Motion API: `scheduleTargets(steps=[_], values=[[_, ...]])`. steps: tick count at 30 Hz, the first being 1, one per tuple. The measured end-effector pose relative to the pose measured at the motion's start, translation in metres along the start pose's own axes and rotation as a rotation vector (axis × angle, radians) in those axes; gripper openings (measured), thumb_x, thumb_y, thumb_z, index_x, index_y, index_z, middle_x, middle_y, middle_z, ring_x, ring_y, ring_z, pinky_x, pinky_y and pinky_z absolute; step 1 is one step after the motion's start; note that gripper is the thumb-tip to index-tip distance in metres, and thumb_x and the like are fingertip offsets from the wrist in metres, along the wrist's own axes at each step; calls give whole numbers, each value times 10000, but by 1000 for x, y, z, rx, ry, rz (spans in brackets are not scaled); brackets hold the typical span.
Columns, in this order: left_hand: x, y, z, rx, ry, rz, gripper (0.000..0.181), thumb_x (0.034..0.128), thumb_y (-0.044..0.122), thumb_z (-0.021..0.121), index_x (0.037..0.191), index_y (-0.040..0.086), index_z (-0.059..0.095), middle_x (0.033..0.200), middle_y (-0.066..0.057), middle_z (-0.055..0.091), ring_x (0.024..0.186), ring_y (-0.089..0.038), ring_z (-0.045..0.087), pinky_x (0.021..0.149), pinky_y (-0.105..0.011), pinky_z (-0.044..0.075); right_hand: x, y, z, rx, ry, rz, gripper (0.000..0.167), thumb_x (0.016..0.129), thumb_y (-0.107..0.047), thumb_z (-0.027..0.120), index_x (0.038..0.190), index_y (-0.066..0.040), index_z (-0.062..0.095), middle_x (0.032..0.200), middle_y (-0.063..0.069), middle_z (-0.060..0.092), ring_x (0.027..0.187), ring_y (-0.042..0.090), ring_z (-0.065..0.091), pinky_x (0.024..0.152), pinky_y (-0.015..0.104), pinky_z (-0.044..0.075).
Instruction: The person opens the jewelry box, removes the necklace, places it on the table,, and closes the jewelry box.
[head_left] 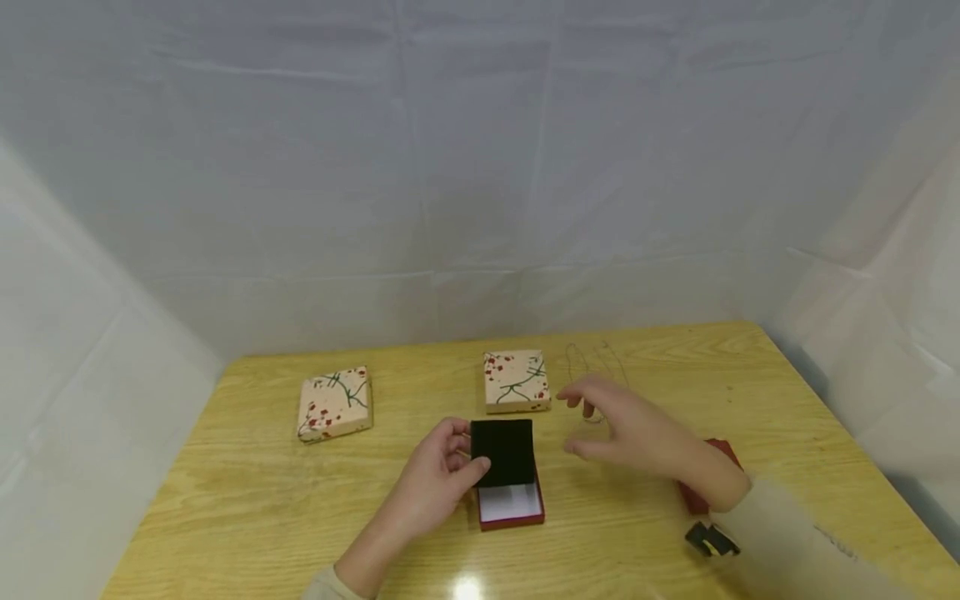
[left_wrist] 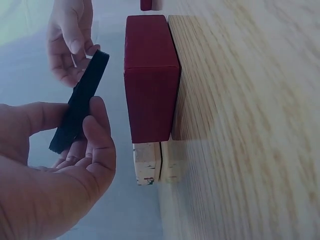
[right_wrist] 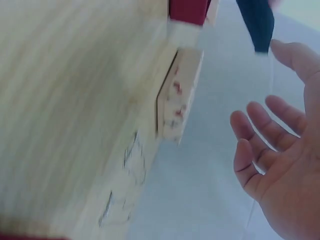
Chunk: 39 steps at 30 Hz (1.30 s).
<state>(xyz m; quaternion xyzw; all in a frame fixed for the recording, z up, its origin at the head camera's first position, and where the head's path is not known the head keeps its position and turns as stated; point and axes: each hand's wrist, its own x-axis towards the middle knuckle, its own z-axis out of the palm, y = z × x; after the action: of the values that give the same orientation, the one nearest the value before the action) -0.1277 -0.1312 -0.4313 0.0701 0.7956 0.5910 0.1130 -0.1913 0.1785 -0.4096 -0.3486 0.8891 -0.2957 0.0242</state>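
Note:
My left hand [head_left: 429, 479] pinches a thin square black pad [head_left: 502, 450] between thumb and fingers. The pad hovers over an open red box [head_left: 512, 524] with a white inside, covering its far part. In the left wrist view the pad [left_wrist: 80, 102] is tilted, beside the red box [left_wrist: 152, 95] and apart from it. To the right of the pad, my right hand [head_left: 618, 425] is in the air with loosely bent fingers and holds nothing. The right wrist view shows its fingers spread, near the pad's edge [right_wrist: 257, 25].
Two floral-patterned boxes [head_left: 335, 404] stand towards the back; the other box [head_left: 516, 382] is behind the pad. Thin chains [head_left: 617, 362] lie at the back right, partly hidden by my hand. Under my right forearm are a red piece [head_left: 723, 450] and small black items [head_left: 712, 540].

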Motion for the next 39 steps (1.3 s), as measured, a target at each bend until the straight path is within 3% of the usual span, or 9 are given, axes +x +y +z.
scheduleTargets(steps=[7,12,16,21,29,39], values=[[1,0,0,-43,-5,12,422,1003,132,715,1346,-11,514,1037,-95,688,850,-209,632,664,-268,526,-2,-22,21,-96,14,-63,852,854,-397,895,1561,-173,476,1439,17,564,1208,234,613,991,470,569],[2,1,1,-80,-18,11,434,1004,128,709,1354,-18,499,1027,-92,716,892,-222,690,754,-307,557,0,-30,33,-113,16,-67,988,812,-452,927,1614,-196,410,1538,37,479,1371,270,531,1108,516,491],[1,2,3,-127,-35,11,446,1007,115,698,1366,-25,474,1027,-106,726,923,-234,717,809,-320,568,1,-34,41,-116,31,-104,1030,809,-455,929,1637,-213,366,1563,44,446,1393,257,505,1125,498,479],[1,1,3,-157,-63,-8,478,1009,118,693,1390,-20,441,1017,-113,717,880,-229,709,763,-338,564,2,-36,49,-101,66,-175,967,835,-407,920,1605,-153,392,1583,82,431,1394,271,508,1112,507,493],[1,0,4,-162,-83,-37,506,1011,136,695,1406,-24,422,1016,-112,711,845,-209,692,723,-349,574,2,-34,53,-75,76,-213,798,861,-371,903,1495,-98,502,1553,41,451,1385,249,518,1137,454,476],[-3,0,2,-160,-72,-40,535,1004,139,711,1425,-34,430,1064,-117,685,845,-236,703,759,-406,596,-3,-36,50,-49,37,-134,775,857,-354,909,1478,-122,507,1555,42,433,1392,250,509,1126,442,484]])
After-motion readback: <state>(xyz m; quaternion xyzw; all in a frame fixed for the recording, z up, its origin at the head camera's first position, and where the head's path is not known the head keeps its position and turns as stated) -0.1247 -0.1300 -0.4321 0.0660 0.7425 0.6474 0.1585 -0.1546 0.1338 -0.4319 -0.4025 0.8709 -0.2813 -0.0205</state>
